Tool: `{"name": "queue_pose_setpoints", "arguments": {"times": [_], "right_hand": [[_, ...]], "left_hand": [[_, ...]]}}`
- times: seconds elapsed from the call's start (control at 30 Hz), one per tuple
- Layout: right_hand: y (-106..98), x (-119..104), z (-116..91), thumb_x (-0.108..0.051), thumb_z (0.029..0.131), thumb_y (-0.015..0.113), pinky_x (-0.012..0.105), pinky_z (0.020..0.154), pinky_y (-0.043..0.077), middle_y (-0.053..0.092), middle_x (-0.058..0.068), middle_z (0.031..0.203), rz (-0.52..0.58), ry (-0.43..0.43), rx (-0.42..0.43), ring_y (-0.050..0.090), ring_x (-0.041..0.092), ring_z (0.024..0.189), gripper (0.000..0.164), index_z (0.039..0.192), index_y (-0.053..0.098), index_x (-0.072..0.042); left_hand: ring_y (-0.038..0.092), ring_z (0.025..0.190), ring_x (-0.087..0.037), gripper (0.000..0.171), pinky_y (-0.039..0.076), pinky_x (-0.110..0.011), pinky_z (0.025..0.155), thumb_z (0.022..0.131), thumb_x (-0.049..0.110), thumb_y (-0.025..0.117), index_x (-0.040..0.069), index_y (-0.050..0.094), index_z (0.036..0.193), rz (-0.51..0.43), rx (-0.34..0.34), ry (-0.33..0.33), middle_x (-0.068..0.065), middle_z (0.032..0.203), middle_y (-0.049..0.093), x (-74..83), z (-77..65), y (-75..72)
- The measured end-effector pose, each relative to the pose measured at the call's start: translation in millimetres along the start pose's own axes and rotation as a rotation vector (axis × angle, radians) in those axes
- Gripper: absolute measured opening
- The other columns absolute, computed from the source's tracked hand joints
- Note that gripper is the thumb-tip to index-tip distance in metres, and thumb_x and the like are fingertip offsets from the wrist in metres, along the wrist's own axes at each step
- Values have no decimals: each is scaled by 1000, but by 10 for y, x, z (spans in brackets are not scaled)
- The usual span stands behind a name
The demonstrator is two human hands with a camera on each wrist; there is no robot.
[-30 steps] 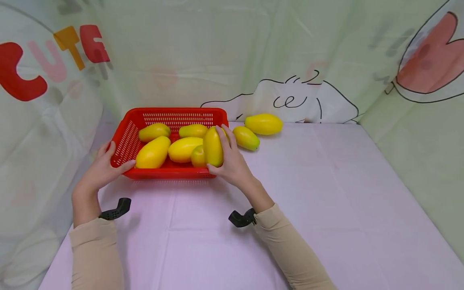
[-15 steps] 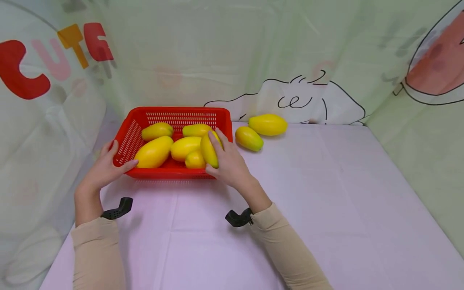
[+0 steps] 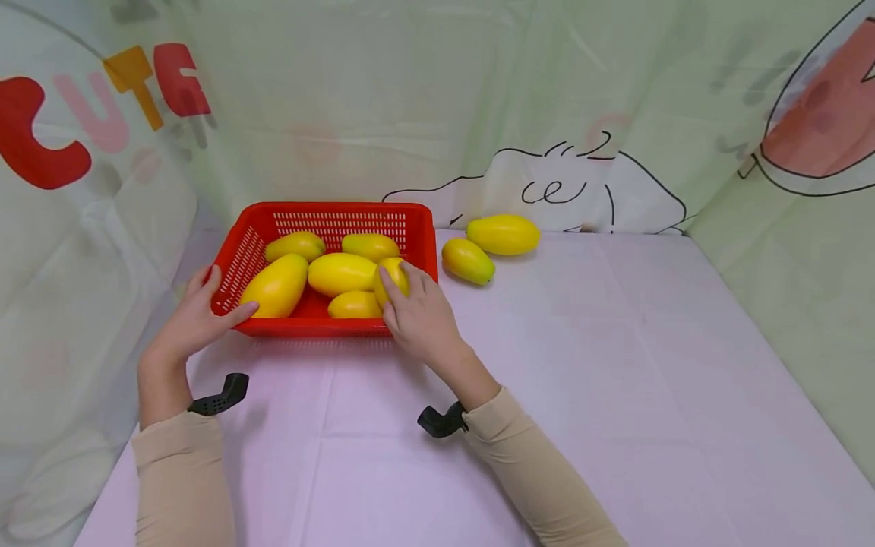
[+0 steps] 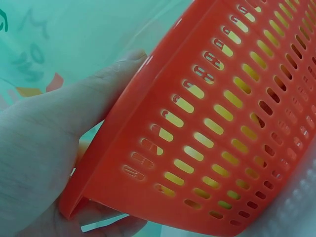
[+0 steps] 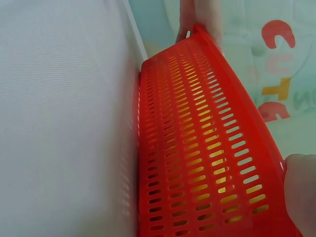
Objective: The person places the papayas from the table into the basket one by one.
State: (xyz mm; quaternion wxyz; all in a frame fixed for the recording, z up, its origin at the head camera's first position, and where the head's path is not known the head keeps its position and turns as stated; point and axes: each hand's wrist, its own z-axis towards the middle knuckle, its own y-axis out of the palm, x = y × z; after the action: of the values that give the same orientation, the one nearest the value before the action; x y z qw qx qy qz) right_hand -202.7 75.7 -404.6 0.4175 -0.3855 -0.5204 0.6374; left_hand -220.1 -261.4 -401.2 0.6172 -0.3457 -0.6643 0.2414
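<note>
The right hand (image 3: pixel 424 317) has its grip curled over a yellow fruit (image 3: pixel 392 274) inside the front right corner of a red basket (image 3: pixel 314 328); the fruit seems to point front to back, partly hidden by the fingers. The left hand (image 3: pixel 200 315) holds the rim at the basket's front left corner, thumb on top. Left of the held fruit lie a middle fruit (image 3: pixel 342 274), a front fruit (image 3: pixel 354 305) and a large fruit (image 3: pixel 276 286); a back left fruit (image 3: pixel 295 245) and back right fruit (image 3: pixel 371 247) sit behind. Outside, a green-tipped fruit (image 3: pixel 468 261) lies on the worktop (image 3: pixel 615 395) just beside the basket's right wall, beyond and right of the right grip, the nearer one, its long axis slanting from back left to front right; behind it, a bigger fruit (image 3: pixel 503 234) lies sideways near the worktop's back edge
</note>
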Motion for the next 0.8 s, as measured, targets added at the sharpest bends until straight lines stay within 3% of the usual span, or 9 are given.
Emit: {"name": "queue_pose_setpoints", "arguments": {"times": [0.2, 0.47, 0.63, 0.8], "right_hand": [[9, -9, -7, -47, 101, 30, 42, 119, 20, 29, 12, 155, -32, -11, -54, 33, 27, 140, 59, 152, 25, -19], [-29, 15, -6, -51, 101, 24, 62, 116, -1, 38, 9, 151, -27, -49, -117, 49, 26, 131, 53, 147, 37, -29], [-39, 40, -17, -52, 100, 29, 65, 112, -8, 39, 5, 150, 18, -93, -111, 48, 23, 132, 49, 144, 39, -34], [-25, 125, -41, -50, 98, 38, 64, 112, -11, 37, -8, 151, 80, -217, -92, 41, 13, 137, 47, 144, 39, -37]], "left_hand": [[8, 140, -50, 104, 37, -68, 95, 86, 58, 58, 13, -10, 151, -2, -3, -6, -19, 158, -15, -7, 5, 7], [8, 140, -50, 104, 37, -68, 94, 86, 58, 58, 13, -10, 151, -4, -4, -7, -19, 157, -15, 6, 4, 5], [8, 140, -50, 104, 37, -68, 95, 86, 58, 57, 13, -10, 151, -6, -9, -8, -19, 158, -16, 3, 8, 1], [6, 140, -49, 104, 33, -70, 98, 86, 59, 56, 13, -11, 151, 1, -10, -5, -19, 158, -16, 5, 16, 4]]}}
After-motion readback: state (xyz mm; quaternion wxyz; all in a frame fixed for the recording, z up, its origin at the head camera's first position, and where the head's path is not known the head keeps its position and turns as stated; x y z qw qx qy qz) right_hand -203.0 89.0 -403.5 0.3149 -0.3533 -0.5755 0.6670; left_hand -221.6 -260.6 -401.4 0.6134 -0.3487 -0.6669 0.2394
